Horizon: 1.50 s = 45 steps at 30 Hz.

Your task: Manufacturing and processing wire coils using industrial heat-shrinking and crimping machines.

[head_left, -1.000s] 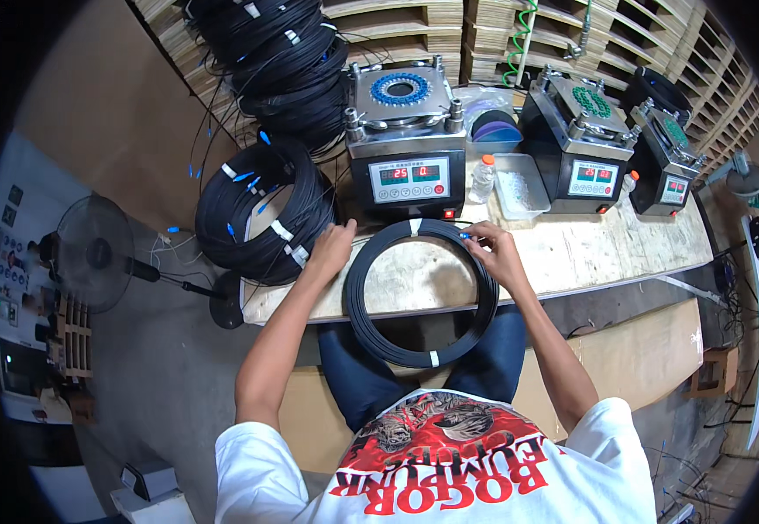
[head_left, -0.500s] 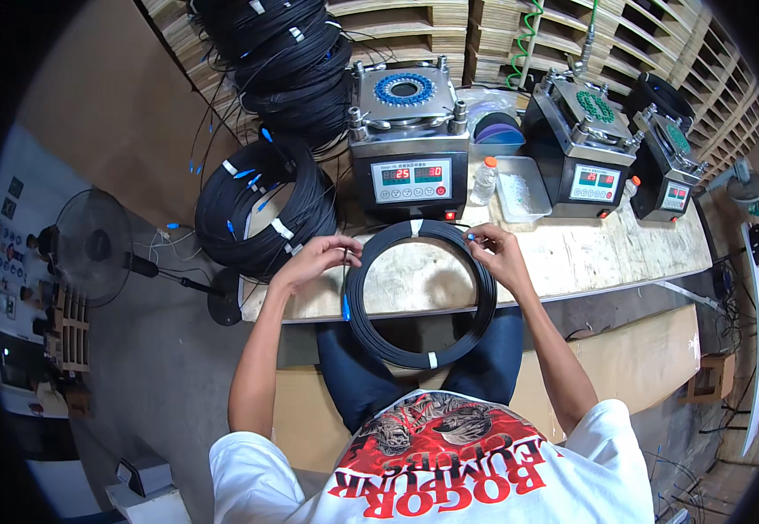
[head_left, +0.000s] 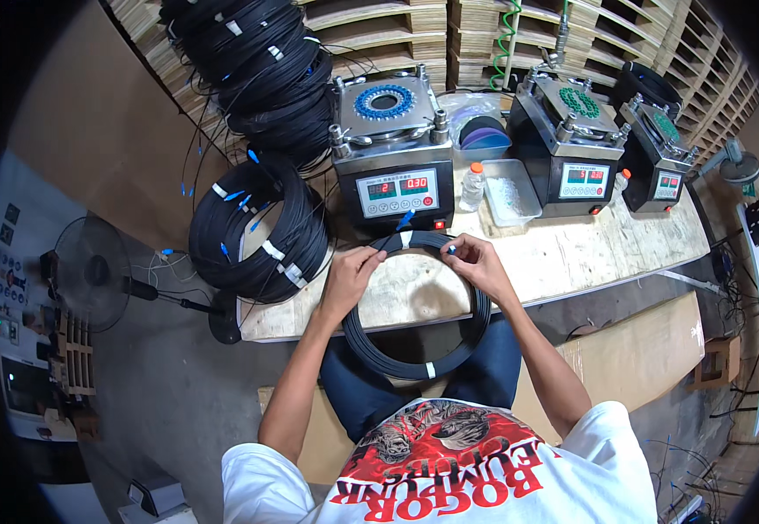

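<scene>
A flat coil of black cable (head_left: 370,342) bound with white tape leans over the table's near edge toward my lap. At the coil's far left, my left hand (head_left: 355,278) is closed, thumb and forefinger pinching the black cable. Just past those fingertips a blue connector (head_left: 407,218) on a cable end sticks up by the white tape, in front of the left machine. On the coil's far right side my right hand (head_left: 477,269) pinches a small connector (head_left: 453,251) with a blue tip. Its fingers hide most of that piece.
Behind the coil stands a polishing machine (head_left: 391,157) with a lit panel; two similar machines are farther right. A clear bottle (head_left: 473,188) and a plastic tub (head_left: 512,194) sit between them. Stacked cable coils (head_left: 257,231) fill the table's left end, near a standing fan (head_left: 96,271).
My left hand has moved right, from the coil's left side to its far edge. The blue connector that hung at the left now points up there. My right hand stays pinched at the right.
</scene>
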Tool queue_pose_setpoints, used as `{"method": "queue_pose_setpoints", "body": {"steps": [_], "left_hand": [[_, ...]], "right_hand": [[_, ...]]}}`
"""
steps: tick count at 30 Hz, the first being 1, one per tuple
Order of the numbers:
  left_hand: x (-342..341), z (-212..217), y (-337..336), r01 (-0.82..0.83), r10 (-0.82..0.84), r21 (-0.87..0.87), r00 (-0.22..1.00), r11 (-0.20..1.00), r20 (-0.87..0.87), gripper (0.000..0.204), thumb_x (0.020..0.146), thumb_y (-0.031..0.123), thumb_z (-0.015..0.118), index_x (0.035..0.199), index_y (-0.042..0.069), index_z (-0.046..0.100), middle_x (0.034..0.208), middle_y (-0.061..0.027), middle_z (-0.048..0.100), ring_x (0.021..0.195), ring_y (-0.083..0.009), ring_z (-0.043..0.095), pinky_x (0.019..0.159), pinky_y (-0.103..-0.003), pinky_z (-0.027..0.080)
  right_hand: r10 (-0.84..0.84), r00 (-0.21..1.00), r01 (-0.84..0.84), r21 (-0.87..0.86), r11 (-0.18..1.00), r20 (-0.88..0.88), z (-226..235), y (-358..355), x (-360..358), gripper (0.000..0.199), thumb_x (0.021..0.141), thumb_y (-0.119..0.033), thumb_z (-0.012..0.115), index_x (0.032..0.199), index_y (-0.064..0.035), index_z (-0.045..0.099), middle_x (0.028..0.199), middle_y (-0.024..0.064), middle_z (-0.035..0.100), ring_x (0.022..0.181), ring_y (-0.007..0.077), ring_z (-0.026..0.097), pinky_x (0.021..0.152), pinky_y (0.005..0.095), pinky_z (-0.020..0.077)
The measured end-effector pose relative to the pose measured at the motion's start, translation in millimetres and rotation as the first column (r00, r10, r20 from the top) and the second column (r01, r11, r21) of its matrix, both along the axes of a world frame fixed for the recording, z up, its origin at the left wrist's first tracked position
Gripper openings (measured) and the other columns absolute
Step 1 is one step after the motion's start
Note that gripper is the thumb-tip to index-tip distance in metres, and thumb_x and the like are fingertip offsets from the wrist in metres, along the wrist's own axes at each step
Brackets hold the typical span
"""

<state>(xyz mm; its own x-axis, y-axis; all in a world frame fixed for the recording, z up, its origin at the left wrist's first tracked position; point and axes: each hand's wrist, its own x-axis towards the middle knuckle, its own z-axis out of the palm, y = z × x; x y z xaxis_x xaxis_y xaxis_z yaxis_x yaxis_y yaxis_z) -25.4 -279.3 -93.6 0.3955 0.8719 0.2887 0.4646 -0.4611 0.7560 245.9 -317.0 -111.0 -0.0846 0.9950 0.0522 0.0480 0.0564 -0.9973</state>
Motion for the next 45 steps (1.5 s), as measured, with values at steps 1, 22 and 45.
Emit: {"method": "queue_pose_setpoints", "body": {"steps": [1,22,45], "left_hand": [[2.9,-1.4,-2.3,0.003,-0.003,0.002,1.000,1.000,-0.004,0.027,0.096,0.023,0.064,0.094,-0.004,0.070,0.086,-0.0198,0.068,0.076,-0.0382,0.066,0.064,-0.042,0.049],[36.6,24.8,-0.1,0.100,-0.138,-0.111,0.892,0.989,-0.431,0.023,0.091,0.029,0.069,0.098,0.008,0.078,0.081,-0.0141,0.069,0.079,-0.0305,0.066,0.069,-0.039,0.050],[95.5,-41.4,41.9,0.522,-0.263,-0.448,0.812,0.726,0.520,0.023,0.100,0.020,0.065,0.106,-0.001,0.067,0.091,-0.0043,0.070,0.086,-0.0090,0.064,0.082,-0.027,0.049]], "right_hand": [[0.003,0.998,-0.004,-0.025,1.000,-0.065,3.2,0.8,-1.7,0.012,0.091,-0.005,0.070,0.102,-0.0023,0.071,0.076,-0.0053,0.060,0.068,0.0009,0.048,0.060,0.0176,0.0390],[0.065,0.962,-0.086,-0.066,0.994,-0.264,-22.9,13.6,-3.4,0.024,0.094,-0.018,0.071,0.106,0.0017,0.075,0.090,0.0010,0.060,0.072,0.0078,0.050,0.066,0.0236,0.0419],[0.127,0.982,-0.145,-0.126,0.981,-0.141,13.8,23.6,31.0,0.022,0.094,-0.017,0.070,0.104,0.0030,0.073,0.073,0.0008,0.066,0.059,0.0041,0.054,0.052,0.0206,0.0419]]}}
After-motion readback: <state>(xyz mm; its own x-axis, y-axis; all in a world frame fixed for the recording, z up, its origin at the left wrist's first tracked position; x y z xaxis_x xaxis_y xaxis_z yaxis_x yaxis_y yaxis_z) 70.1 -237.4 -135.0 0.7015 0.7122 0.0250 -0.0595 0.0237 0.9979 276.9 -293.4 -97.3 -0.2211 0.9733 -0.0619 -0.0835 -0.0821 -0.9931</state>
